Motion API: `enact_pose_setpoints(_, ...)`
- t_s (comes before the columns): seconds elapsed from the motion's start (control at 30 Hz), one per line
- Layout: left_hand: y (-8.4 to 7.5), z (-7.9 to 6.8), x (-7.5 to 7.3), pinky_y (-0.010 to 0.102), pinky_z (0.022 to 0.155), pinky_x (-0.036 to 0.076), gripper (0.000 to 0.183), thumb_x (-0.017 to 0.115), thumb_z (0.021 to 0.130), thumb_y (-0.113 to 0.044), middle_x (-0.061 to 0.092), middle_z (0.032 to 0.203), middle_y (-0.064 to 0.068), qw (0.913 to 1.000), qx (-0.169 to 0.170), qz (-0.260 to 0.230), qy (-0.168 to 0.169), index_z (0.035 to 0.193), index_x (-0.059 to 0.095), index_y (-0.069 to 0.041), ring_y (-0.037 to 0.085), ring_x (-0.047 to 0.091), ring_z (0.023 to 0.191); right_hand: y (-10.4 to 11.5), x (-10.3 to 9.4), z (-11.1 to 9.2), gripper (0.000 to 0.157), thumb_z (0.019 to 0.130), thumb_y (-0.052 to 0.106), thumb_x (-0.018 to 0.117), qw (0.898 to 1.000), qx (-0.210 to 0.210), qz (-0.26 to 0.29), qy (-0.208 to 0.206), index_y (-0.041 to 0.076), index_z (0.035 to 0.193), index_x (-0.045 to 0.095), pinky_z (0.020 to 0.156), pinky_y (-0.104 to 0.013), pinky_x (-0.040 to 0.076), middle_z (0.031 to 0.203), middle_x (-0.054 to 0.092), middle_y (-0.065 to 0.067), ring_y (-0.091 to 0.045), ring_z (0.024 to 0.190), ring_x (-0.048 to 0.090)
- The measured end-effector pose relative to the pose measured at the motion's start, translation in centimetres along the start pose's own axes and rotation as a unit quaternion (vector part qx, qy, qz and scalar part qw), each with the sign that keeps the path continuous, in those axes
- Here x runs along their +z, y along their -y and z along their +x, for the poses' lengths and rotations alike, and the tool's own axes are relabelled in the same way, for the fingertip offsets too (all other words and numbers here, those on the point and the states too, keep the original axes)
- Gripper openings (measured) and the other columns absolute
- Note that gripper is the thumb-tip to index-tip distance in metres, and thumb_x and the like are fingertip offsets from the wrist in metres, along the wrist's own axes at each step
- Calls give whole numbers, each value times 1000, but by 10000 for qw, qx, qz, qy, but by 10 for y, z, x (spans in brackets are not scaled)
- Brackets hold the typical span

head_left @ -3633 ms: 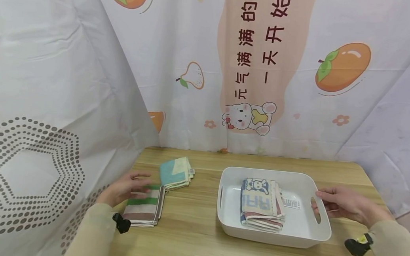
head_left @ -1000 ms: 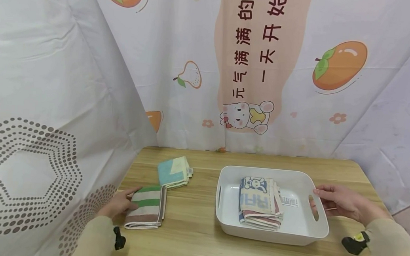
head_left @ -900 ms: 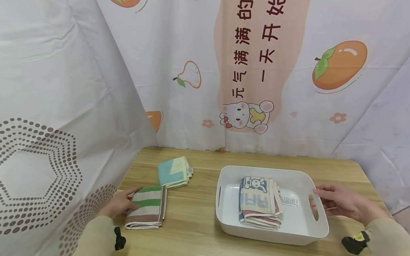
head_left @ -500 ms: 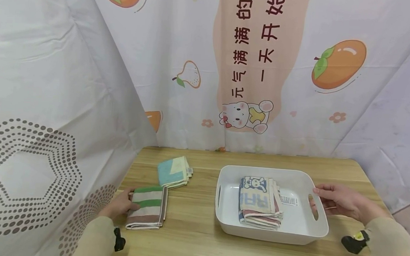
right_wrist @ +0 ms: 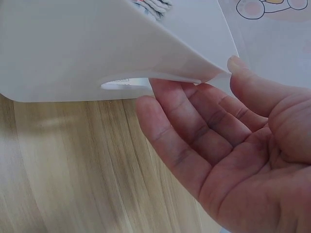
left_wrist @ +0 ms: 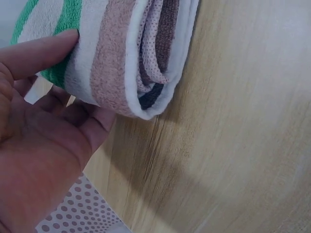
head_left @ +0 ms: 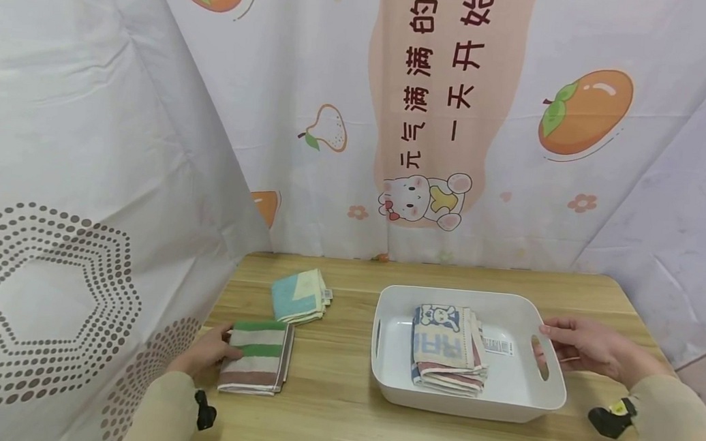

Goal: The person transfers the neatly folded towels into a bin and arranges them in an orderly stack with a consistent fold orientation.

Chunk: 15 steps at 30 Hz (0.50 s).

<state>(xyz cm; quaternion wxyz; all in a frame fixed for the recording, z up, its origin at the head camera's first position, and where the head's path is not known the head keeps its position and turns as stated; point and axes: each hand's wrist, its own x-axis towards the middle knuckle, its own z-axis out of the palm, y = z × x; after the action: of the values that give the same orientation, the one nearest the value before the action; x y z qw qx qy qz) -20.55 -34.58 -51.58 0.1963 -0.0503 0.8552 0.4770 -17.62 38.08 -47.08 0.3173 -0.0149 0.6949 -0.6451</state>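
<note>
On the table's left side, my left hand [head_left: 205, 348] pinches the left edge of a folded towel [head_left: 257, 359] with green, white and brown stripes. In the left wrist view, the thumb lies on top of the striped cloth and the other fingers reach beneath its folded layers. A white plastic basket [head_left: 463, 407] stands at the right, holding a folded blue, cream and pink towel [head_left: 443, 343] with a bear pattern. My right hand [head_left: 590, 350] grips the basket's right handle; in the right wrist view the thumb is at the rim and fingertips are at the handle slot.
A folded light blue and cream towel [head_left: 298, 297] lies just behind the striped one. The wooden table [head_left: 327, 417] meets a fruit-print curtain [head_left: 330, 198] at the back, and a white dotted curtain [head_left: 79, 263] hangs along the left.
My left hand has come down from above the striped towel to its left edge and taken hold of it. The towel has shifted slightly right. The right hand keeps its place at the basket.
</note>
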Motion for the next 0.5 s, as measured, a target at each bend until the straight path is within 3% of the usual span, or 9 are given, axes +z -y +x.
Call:
enact_pose_setpoints(0.1,-2,0,-2,43,81,57,74,72,84,0,63,122,24,9999,5,-144,83,150,37,3,28,66,98,-1,0,1,29,111,19,46,10000,-11,-37,-7,-3,125,59,85,-44,60,105,76,-13,-26,96,74)
enact_pose_setpoints(0.33,-3,-2,-7,44,79,58,75,71,93,-7,67,122,21,9949,293,-643,725,154,29,-1,30,68,97,-1,0,0,29,111,20,47,10000,-1,-61,-24,-1,125,60,85,-44,60,106,76,-13,-26,96,74)
enact_pose_setpoints(0.5,-7,-2,-9,43,80,58,75,71,95,-10,64,129,21,9913,413,-819,949,155,28,-2,29,68,98,-1,0,0,28,111,20,46,10000,6,-82,-16,0,124,60,86,-44,60,106,75,-13,-26,96,74)
